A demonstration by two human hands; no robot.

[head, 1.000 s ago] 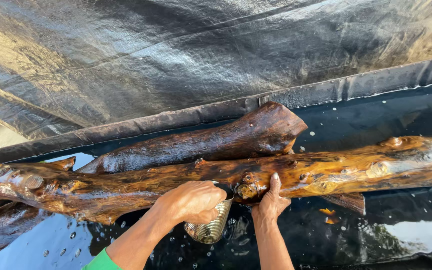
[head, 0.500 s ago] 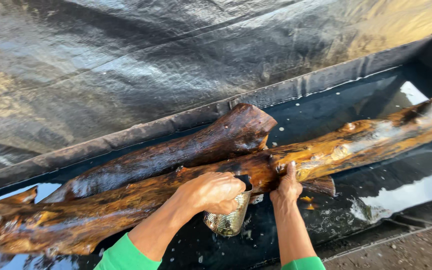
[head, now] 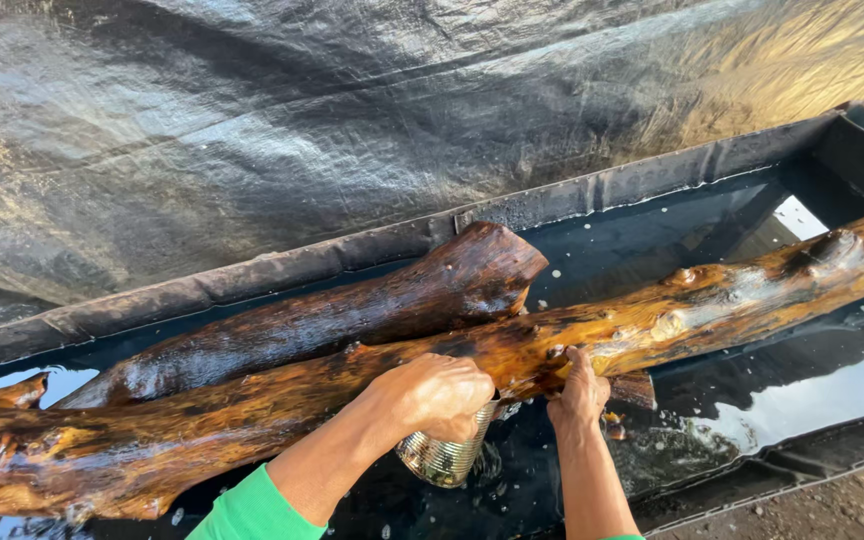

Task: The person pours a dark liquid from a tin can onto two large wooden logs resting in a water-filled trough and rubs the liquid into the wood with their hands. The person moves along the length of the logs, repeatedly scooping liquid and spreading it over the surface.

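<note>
Clamped around a ribbed silver can (head: 444,457), the left hand (head: 436,395) holds it tilted against the near side of a long wet log (head: 652,325), its grip closed over the can's upper part so the open end seems to meet the wood. Beside it, the right hand (head: 579,392) is not wrapped round anything: palm and fingers press flat on the same log, thumb spread, apparently steadying it where it lies. Both arms wear green sleeves (head: 248,510).

That log, amber and glistening, lies lengthwise across a long trough (head: 592,190) lined with black plastic and holding dark water (head: 782,395); a second, darker log (head: 352,315) lies just behind, touching it. Droplets and small ripples show in the water below the can. Behind the trough hangs a crinkled black plastic sheet (head: 302,130). Bare ground (head: 852,505) shows at the lower right.
</note>
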